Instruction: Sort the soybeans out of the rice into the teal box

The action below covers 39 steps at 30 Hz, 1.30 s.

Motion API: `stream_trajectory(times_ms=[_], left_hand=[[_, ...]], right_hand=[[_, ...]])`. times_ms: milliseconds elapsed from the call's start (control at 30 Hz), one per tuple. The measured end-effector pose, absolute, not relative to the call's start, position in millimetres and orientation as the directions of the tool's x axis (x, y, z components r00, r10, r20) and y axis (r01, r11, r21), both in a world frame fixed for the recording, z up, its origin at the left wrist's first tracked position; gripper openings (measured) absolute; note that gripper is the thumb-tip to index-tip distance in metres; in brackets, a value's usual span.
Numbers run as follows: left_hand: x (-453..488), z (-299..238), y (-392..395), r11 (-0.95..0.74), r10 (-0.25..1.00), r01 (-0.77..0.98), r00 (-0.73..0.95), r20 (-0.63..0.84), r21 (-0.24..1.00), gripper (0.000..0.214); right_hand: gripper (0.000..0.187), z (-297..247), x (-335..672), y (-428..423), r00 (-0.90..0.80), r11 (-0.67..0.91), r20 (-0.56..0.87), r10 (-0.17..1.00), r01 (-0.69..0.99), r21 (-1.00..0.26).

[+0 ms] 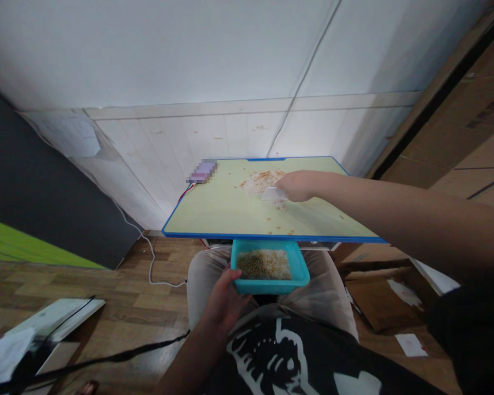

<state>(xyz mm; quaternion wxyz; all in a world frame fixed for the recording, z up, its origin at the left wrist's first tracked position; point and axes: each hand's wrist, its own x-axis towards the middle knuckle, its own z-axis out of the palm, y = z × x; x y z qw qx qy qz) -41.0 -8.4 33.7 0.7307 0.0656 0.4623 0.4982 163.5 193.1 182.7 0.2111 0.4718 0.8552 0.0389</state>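
Left-hand fingers (233,274) grip one turquoise tub (271,287); right hand (299,185), one scraper (274,193) (clear).

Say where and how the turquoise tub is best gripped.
I'd grip the tub at its near-left corner, from the person's left, thumb over the raised rim, as the left hand does; the table edge likely crowds the far side.

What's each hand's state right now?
Left hand: holding the turquoise plastic tub by its near-left corner.
Right hand: closed on a translucent scraper-like piece.
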Motion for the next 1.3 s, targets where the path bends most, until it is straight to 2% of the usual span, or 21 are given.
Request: stream_trajectory(times_ms=[167,367,567,1000,1300], left_hand=[[-39,40,-8,0.508,0.784,-0.68,0.111,-0.611,0.528,0.048],[-40,33,-8,0.491,0.809,-0.681,0.127,-0.573,0.543,0.057],[-40,29,-7,0.487,0.817,-0.673,0.127,-0.562,0.556,0.056],[-38,33,-4,0.522,0.791,-0.666,0.143,-0.595,0.533,0.047],[-37,35,-4,0.521,0.791,-0.669,0.146,-0.594,0.529,0.051]], right_hand=[[0.044,180,164,193,-0.499,0.571,-0.304,0.811,0.788,0.23],[0.044,179,165,187,-0.498,0.559,-0.288,0.818,0.806,0.195],[0.039,179,170,182,-0.499,0.549,-0.273,0.822,0.822,0.151],[0.039,180,170,176,-0.504,0.539,-0.301,0.81,0.841,0.042],[0.037,175,171,183,-0.536,0.555,-0.313,0.784,0.831,-0.033]])
